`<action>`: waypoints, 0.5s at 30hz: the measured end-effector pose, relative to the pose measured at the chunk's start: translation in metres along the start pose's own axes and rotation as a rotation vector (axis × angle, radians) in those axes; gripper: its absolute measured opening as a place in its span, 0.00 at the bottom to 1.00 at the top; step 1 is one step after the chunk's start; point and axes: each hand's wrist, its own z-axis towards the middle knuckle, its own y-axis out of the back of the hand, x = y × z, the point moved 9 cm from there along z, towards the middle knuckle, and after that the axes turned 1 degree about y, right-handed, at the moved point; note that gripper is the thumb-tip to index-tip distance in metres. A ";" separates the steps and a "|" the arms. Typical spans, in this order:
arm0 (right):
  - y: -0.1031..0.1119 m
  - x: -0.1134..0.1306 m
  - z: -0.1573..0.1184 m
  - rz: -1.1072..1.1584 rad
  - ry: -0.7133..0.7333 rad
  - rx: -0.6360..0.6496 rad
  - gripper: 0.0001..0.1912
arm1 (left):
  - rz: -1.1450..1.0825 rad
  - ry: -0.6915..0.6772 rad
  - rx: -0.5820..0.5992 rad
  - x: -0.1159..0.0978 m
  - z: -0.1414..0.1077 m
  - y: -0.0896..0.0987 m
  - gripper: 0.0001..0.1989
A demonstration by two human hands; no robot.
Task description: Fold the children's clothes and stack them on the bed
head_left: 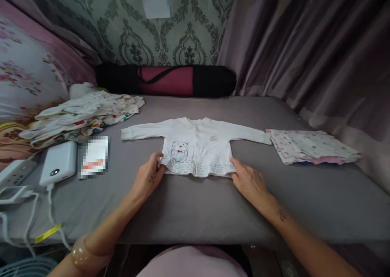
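Observation:
A small white baby shirt (201,147) with a printed bear lies spread flat on the grey sheet, both sleeves stretched out sideways. At its lower left corner my left hand (150,171) pinches the hem. My right hand (247,178) grips the lower right corner, the fingertips partly hidden against the cloth. The right sleeve's cuff touches a stack of folded clothes (313,146).
A loose heap of clothes (88,112) lies at the left. Nearer are a white power bank (59,163), a power strip (18,173), cables and a blurred packet (94,157). A black and maroon bag (166,81) lies along the wall.

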 end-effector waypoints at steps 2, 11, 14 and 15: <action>0.001 -0.002 -0.001 -0.030 0.018 0.034 0.22 | 0.131 -0.114 0.076 -0.001 0.002 -0.003 0.18; 0.006 -0.006 -0.002 -0.107 0.039 0.117 0.21 | 0.396 -0.293 0.332 -0.001 0.009 -0.003 0.17; 0.010 -0.004 -0.002 -0.089 0.062 0.043 0.24 | 0.336 -0.299 0.337 0.004 0.009 -0.006 0.18; 0.013 -0.002 -0.002 -0.078 0.087 -0.001 0.25 | 0.310 -0.297 0.325 0.006 0.009 -0.006 0.19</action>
